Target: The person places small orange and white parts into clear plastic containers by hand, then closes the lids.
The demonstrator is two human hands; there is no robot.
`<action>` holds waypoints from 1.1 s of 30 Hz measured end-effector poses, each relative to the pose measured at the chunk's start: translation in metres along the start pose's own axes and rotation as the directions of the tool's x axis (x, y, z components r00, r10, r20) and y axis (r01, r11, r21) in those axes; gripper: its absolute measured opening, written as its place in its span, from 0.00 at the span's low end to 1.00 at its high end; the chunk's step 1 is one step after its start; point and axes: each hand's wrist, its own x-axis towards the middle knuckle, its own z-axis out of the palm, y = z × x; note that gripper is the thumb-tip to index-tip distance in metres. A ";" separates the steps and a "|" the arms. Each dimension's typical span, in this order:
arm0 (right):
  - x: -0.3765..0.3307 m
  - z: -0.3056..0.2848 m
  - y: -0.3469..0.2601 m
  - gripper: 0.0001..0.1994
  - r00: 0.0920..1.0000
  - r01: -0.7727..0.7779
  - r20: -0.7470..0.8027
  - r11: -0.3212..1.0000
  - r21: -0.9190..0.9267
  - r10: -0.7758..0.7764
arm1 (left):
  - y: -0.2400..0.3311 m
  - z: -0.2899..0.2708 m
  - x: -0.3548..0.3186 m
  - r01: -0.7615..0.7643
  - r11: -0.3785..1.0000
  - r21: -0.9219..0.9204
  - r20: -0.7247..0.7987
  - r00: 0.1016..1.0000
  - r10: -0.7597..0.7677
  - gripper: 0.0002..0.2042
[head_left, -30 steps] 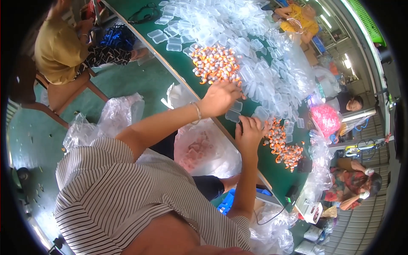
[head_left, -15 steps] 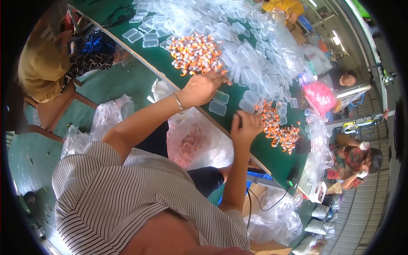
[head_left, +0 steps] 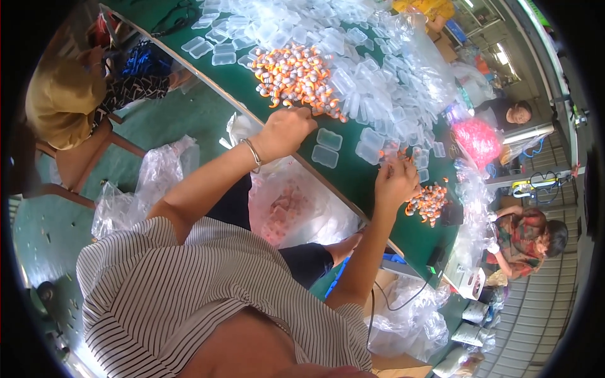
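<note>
My left hand (head_left: 287,131) is closed, fingers curled, at the near edge of a large pile of small orange-and-grey pieces (head_left: 293,75); whatever it holds is hidden. On the right, my right hand (head_left: 397,183) has its fingers bent down onto a smaller pile of the same pieces (head_left: 428,205), and its fingertips are partly hidden among them. Between the hands lies a clear plastic case (head_left: 325,156), opened flat in two halves. Another clear case (head_left: 368,151) rests just left of my right fingers.
A large heap of clear plastic cases (head_left: 384,82) covers the far part of the green table (head_left: 353,183). Below the table edge hangs a clear bag (head_left: 283,214) with pinkish contents. A pink bundle (head_left: 476,142) sits at the right. Other people (head_left: 535,239) are around the table.
My left hand has drawn back left and slightly down from the large pile's edge. My right hand has moved right and up onto the smaller pile.
</note>
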 end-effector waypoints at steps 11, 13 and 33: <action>-0.033 -0.027 0.021 0.04 0.977 -0.174 0.150 0.974 0.146 0.152 | -0.010 -0.006 -0.003 0.022 0.990 -0.139 0.002 1.000 -0.022 0.07; -0.039 -0.030 0.018 0.06 0.978 -0.156 0.154 0.981 0.115 0.138 | -0.006 -0.007 -0.003 0.021 0.982 -0.190 -0.024 0.999 -0.026 0.06; -0.027 -0.016 -0.083 0.08 0.885 -0.452 0.463 0.345 0.823 0.054 | 0.038 0.005 -0.019 0.130 0.876 -0.464 -0.083 0.978 -0.189 0.08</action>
